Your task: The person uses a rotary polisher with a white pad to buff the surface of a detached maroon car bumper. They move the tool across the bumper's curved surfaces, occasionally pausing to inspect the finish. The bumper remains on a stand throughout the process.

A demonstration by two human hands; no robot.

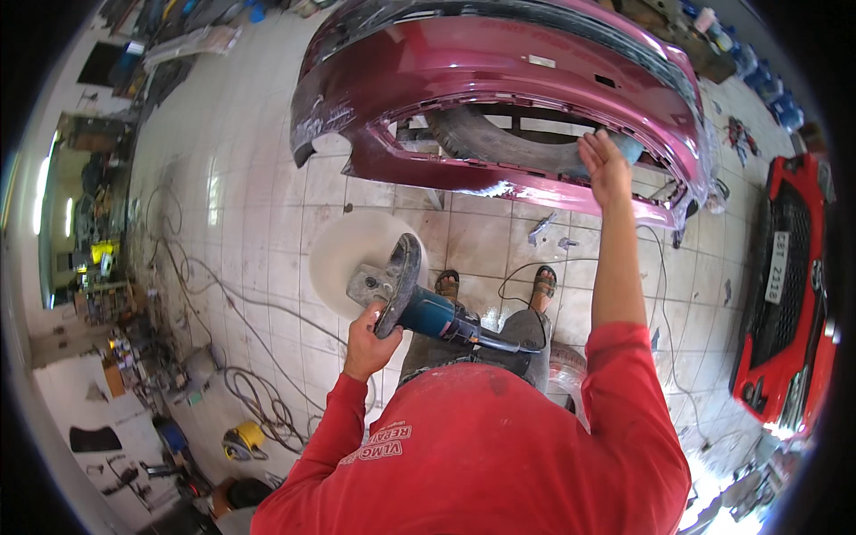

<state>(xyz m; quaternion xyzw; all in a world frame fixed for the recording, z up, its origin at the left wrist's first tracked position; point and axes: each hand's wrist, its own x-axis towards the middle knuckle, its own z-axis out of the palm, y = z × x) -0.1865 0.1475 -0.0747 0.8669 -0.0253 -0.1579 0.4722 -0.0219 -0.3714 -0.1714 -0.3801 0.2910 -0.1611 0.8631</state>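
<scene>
My left hand (367, 346) grips the loop handle of a teal and black power polisher (423, 312) with a grey head, held in front of my waist. Its cord end points right across my thighs. Below the head shows a round whitish shape (334, 267); I cannot tell whether it is the pad or a bucket. A glossy maroon car bumper (499, 58) stands ahead, whitish smears on its left corner. My right hand (606, 168) stretches over its lower opening, fingers extended and nothing in them. Whether it touches the bumper I cannot tell.
A worn tyre (508, 150) shows through the bumper's opening. Cables (259, 406) snake over the tiled floor (250, 267) to the left, near a yellow object (243, 440). A red car front (785, 294) stands at right. Small grey pieces (541, 228) lie by my feet.
</scene>
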